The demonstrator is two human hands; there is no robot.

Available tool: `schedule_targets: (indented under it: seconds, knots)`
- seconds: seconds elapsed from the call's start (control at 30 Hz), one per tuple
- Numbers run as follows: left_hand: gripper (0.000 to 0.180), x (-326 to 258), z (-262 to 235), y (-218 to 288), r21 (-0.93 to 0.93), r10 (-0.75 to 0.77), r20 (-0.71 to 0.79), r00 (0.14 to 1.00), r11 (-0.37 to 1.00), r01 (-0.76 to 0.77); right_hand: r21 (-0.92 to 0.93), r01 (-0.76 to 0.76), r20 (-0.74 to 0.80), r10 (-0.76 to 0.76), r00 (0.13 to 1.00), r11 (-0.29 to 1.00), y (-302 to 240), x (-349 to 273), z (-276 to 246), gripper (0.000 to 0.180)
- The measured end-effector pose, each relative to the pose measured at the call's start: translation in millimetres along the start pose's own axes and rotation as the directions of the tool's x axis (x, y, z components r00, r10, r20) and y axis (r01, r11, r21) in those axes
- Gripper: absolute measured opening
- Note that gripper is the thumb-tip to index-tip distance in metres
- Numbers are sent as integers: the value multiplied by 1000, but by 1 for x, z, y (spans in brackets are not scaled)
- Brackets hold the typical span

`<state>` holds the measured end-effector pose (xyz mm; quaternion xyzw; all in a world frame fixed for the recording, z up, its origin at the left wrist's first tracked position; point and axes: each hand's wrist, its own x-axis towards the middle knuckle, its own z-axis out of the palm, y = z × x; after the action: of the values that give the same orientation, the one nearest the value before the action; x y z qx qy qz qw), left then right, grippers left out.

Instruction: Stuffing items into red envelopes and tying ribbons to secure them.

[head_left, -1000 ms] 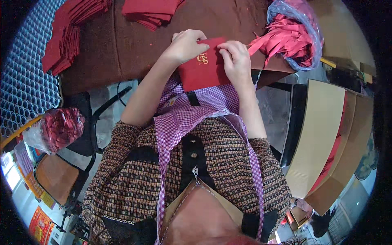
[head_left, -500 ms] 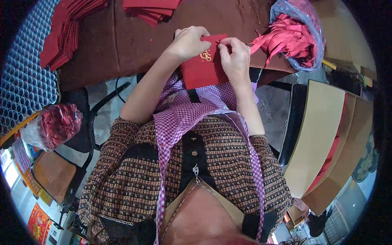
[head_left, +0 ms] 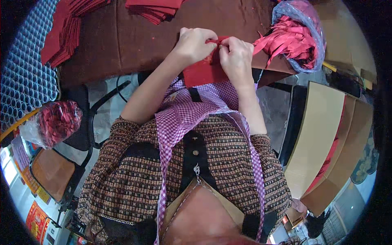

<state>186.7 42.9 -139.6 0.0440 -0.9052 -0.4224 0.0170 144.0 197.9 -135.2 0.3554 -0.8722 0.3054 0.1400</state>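
A flat red paper bag (head_left: 202,75) with gold print hangs over the table's near edge, above my lap. My left hand (head_left: 195,45) is closed at its upper left, thumb and forefinger pinching the top edge. Close beside it my right hand (head_left: 239,55) is closed too, its thumb and forefinger pinched at the upper right of the bag. The fingertips almost meet, and the small spot between them is partly hidden. Most of the gold print is now in shadow or covered. Red ribbons (head_left: 288,38) spill from a clear plastic bag just right of my right hand.
Stacks of red paper bags (head_left: 65,30) lie at the left of the brown-covered table (head_left: 143,53), with another stack (head_left: 155,10) at the back. An open cardboard box (head_left: 316,134) stands at right. At left are a chair (head_left: 53,173) and a plastic-wrapped red bundle (head_left: 61,122).
My left hand has shifted right toward the right hand, bringing the fingertips closer together. The bag's top has folded or tilted, so less of the gold print shows.
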Motion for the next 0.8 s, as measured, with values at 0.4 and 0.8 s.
schedule_targets:
  seconds: [0.4,0.8]
  knots:
    - [22,-6,-7,3,-113,47,49,998,993,-41,-24,61,175,-56,983,998,-4,1,-25,16]
    - [21,1,-7,1,-69,32,211,977,997,-18,15,133,234,-133,963,991,-4,-2,-31,18]
